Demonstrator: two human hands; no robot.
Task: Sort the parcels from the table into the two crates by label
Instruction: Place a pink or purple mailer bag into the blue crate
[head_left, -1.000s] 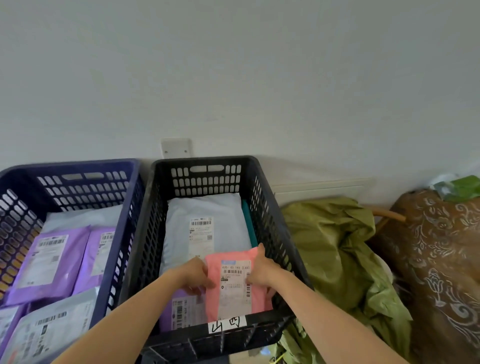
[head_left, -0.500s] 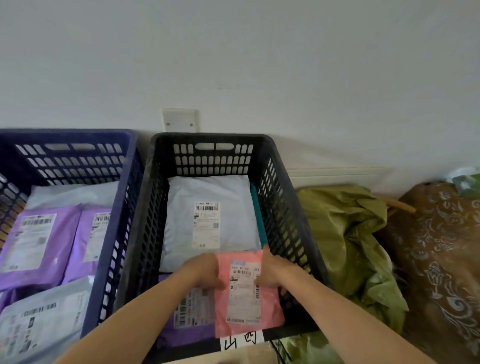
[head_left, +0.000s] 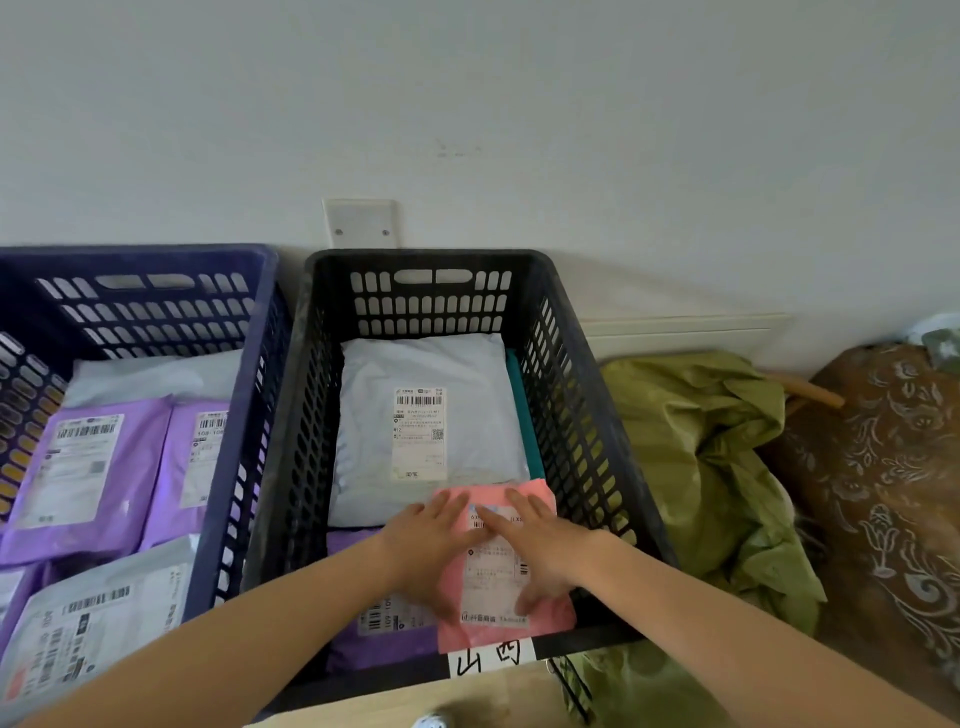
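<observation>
**Pink parcel (head_left: 493, 577) laid in black crate (head_left: 415, 257)**

The pink parcel lies at the crate's near end, over a purple parcel (head_left: 384, 642) and overlapping the white parcel (head_left: 426, 384) behind. The left hand (head_left: 426, 551) and right hand (head_left: 543, 553) rest flat on it, fingers straight, gripping nothing. The thumbs seem flat too, though blurred. A blue crate (head_left: 135, 253) stands just left.
</observation>
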